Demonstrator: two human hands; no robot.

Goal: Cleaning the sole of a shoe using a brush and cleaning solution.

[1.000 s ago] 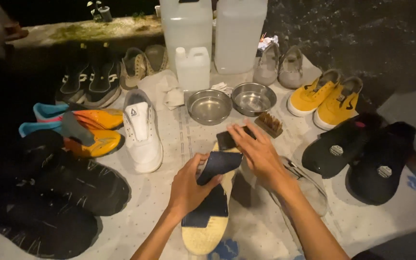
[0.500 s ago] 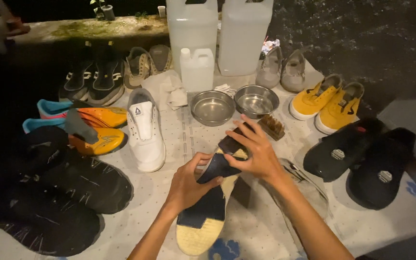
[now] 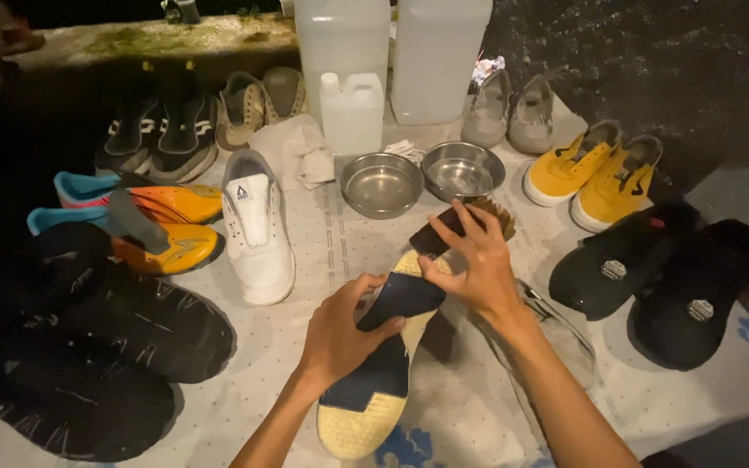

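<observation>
Since the earlier frame, both hands have stayed on the upturned shoe [image 3: 381,364], which has barely shifted above the tabletop [image 3: 478,407]. Left hand [image 3: 340,334] has its fingers clamped round the shoe's middle, dark-and-yellow sole facing up. Right hand [image 3: 477,264] pinches the toe end, its fingers closed on the sole's edge, with a brown brush [image 3: 448,227] just beyond them. Two steel bowls [image 3: 422,178] sit further back, a white sneaker [image 3: 257,230] to the left

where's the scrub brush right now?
Head view, centre: the brush is in the right hand, pressed at the toe of the upturned shoe sole gripped by the left hand, just below the two steel bowls.
</observation>
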